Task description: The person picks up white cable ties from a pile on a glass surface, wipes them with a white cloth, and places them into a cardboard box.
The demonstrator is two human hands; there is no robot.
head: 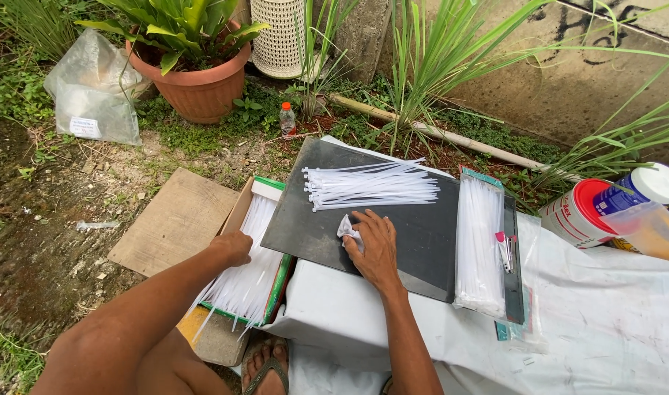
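Two bare hands work over a low table draped in white cloth [612, 322]. Nearest the camera, a sandalled foot [267, 369] shows under the table's edge. The left hand [233, 247] reaches down into an open cardboard box [241, 212] beside the table — its fingers curl in among the loose white cable ties [243, 289] that fill the box, though whether they have pinched any cannot be told from here. The right hand [374, 245] lies palm-down on a black board [422, 241] resting on the cloth, fingers spread and pressing on a small crumpled white scrap [347, 229] at its fingertips; it is flat, not clenched.

Farther up the board, a bundle of white cable ties [371, 186] lies fanned out, heads to the left, apart from the right hand. Right of the board, a clear packet of more ties [479, 245] sits on a dark tray, with a small pink-tipped tool [504, 250] on its edge. At the far right stand a red-lidded tin [579, 212] and a blue bottle with a white cap [641, 186].

Beyond, on the ground — a flat piece of cardboard [175, 219], a small orange-capped bottle [287, 118], a terracotta pot [195, 84] with a leafy plant, and a plastic bag [93, 91].
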